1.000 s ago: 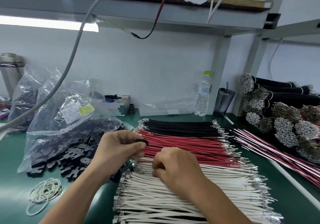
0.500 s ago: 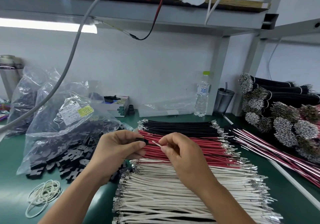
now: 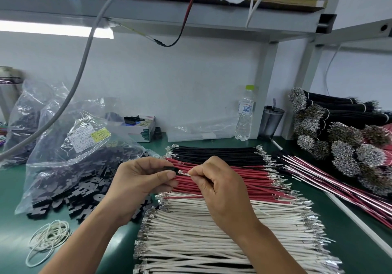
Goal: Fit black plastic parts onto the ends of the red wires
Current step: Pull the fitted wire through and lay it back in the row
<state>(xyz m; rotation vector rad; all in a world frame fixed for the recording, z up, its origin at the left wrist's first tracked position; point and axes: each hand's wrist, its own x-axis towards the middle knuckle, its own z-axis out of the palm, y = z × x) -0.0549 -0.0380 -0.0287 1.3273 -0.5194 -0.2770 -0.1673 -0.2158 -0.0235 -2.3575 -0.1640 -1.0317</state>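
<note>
Red wire (image 3: 192, 170) and black plastic part (image 3: 170, 169), tip to tip.
My left hand (image 3: 140, 180) grip pinches the part; my right hand (image 3: 220, 186) grip pinches the wire above the desk (image 3: 12, 227).

Both forearms enter from the bottom edge and converge toward frame centre. Left hand (image 3: 140, 180) sits left of centre, back of hand facing lower left, thumb and curled fingers pinching a small black part (image 3: 169, 169) at its tips. Right hand (image 3: 220, 180) sits just right of it, knuckles up, thumb and forefinger pinching a wire end (image 3: 184, 173). Fingertips of the two hands nearly meet.
</note>
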